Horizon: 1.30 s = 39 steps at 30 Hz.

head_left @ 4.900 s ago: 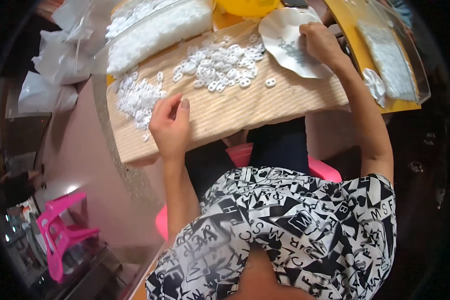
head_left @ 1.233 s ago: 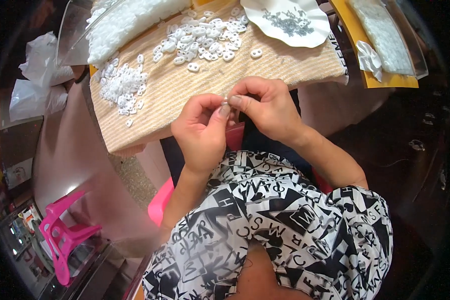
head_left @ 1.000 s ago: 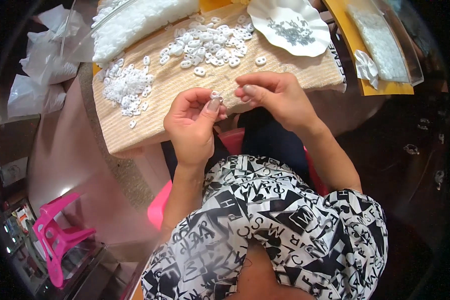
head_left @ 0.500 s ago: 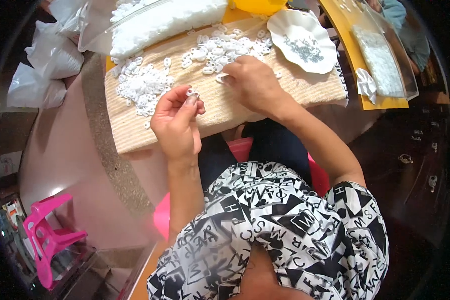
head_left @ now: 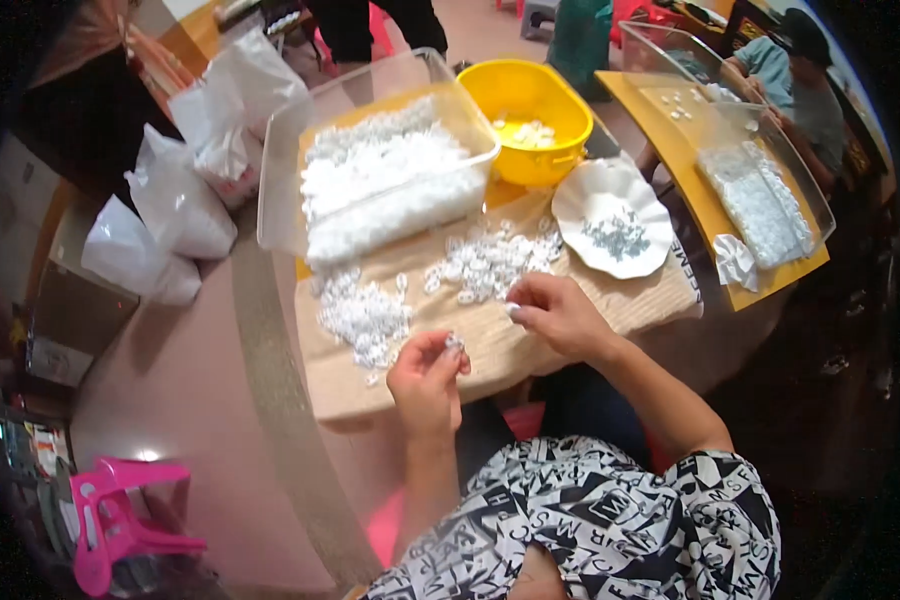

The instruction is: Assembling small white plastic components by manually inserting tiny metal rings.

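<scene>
My left hand (head_left: 425, 388) is pinched at the near edge of the cloth-covered table, with a small white plastic piece (head_left: 455, 342) between thumb and fingertips. Something tiny and greyish shows on that piece, too small to name. Farther right, my right hand (head_left: 567, 322) pinches another small white plastic piece (head_left: 513, 309) above the cloth. Just beyond it lies a loose pile of white oval plastic pieces (head_left: 490, 262) with holes. A second pile of such pieces (head_left: 362, 318) is to the left, beyond my left hand. A white scalloped plate (head_left: 585, 195) holds small grey bits.
At the back, a clear plastic bin (head_left: 282, 215) is heaped with white pieces beside a yellow basin (head_left: 530, 85). White bags (head_left: 180, 205) stand on the floor at left, with a pink stool (head_left: 135, 510) nearer. A person (head_left: 810, 100) sits by another table (head_left: 660, 130) at right.
The view has tipped up, so the bin and basin show more fully. My right hand has drawn back from the pile with a white piece. My left hand keeps its pinch.
</scene>
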Tool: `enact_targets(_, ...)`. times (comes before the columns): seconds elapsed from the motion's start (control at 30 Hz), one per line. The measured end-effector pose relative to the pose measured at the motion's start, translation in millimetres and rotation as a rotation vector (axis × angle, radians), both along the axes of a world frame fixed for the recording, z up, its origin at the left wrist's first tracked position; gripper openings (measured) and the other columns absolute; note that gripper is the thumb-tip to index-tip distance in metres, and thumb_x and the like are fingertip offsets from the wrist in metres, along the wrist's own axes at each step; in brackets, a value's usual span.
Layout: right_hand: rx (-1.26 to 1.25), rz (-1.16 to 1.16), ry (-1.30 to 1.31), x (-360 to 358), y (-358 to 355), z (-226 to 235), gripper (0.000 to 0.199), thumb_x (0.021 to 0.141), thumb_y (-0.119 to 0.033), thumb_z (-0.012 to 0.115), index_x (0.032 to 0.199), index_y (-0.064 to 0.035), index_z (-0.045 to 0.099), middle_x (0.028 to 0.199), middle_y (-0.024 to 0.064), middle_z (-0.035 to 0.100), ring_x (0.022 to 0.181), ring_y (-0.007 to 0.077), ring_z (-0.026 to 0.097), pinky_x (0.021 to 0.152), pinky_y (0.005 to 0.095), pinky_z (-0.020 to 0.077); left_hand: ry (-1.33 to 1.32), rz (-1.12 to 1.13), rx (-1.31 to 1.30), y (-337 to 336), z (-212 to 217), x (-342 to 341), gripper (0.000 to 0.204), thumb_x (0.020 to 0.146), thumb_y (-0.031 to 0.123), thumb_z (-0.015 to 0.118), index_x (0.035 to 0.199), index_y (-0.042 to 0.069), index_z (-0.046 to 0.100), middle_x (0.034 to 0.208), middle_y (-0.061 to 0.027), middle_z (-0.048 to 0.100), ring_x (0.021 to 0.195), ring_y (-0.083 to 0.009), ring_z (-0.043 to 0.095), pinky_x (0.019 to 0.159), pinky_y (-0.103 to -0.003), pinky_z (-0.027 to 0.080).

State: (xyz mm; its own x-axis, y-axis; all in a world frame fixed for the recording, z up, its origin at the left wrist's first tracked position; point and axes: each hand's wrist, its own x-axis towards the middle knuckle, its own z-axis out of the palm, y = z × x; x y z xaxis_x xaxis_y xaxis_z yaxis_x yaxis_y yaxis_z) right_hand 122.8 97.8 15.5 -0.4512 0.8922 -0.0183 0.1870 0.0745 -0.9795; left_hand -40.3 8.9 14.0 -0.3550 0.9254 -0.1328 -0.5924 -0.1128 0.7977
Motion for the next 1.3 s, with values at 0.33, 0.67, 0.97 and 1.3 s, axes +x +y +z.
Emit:
enact_targets(0.33, -0.468, 0.0, 0.63, 52, -21, -4, 0.022, 0.079, -0.006, 0.057, 0.1, -0.0015, 0.054, 0.078, 0.0062, 0.056, 0.066, 0.0112, 0.053, 0.057, 0.0205, 0.0434, -0.046, -0.188, 0.038, 1, 6, 33, 0.018, 0.073, -0.008, 0.055, 0.09, -0.005, 0.054, 0.074, -0.01, 0.056, 0.063, -0.0173, 0.055, 0.057, -0.026, 0.045)
enact_targets(0.67, -0.607, -0.073, 0.696, 57, -18, -8, 0.032, 0.075, -0.002, 0.057, 0.105, 0.0042, 0.051, 0.08, 0.0103, 0.056, 0.068, 0.0153, 0.055, 0.06, 0.023, 0.0449, -0.154, -0.439, -0.073, -16, 6, 54, 0.019, 0.073, -0.005, 0.055, 0.092, -0.005, 0.052, 0.078, -0.0109, 0.055, 0.064, -0.0186, 0.054, 0.057, -0.027, 0.045)
enact_targets(0.97, -0.578, 0.195, 0.849, 53, -17, -4, 0.033, 0.077, -0.005, 0.059, 0.107, 0.0053, 0.051, 0.086, 0.0094, 0.057, 0.074, 0.0139, 0.055, 0.066, 0.0244, 0.0443, -0.125, -0.379, 0.013, -9, 3, 48, 0.017, 0.076, -0.005, 0.053, 0.093, -0.006, 0.053, 0.078, -0.0104, 0.056, 0.064, -0.0164, 0.054, 0.058, -0.026, 0.043)
enact_targets(1.3, -0.623, 0.125, 0.786, 46, -32, 0, 0.03, 0.08, -0.007, 0.058, 0.106, 0.0043, 0.053, 0.081, 0.0071, 0.058, 0.069, 0.0108, 0.052, 0.06, 0.0212, 0.0421, -0.156, -0.384, 0.004, -16, -1, 43, 0.018, 0.077, -0.005, 0.053, 0.094, -0.006, 0.053, 0.078, -0.01, 0.056, 0.065, -0.0155, 0.054, 0.059, -0.025, 0.044)
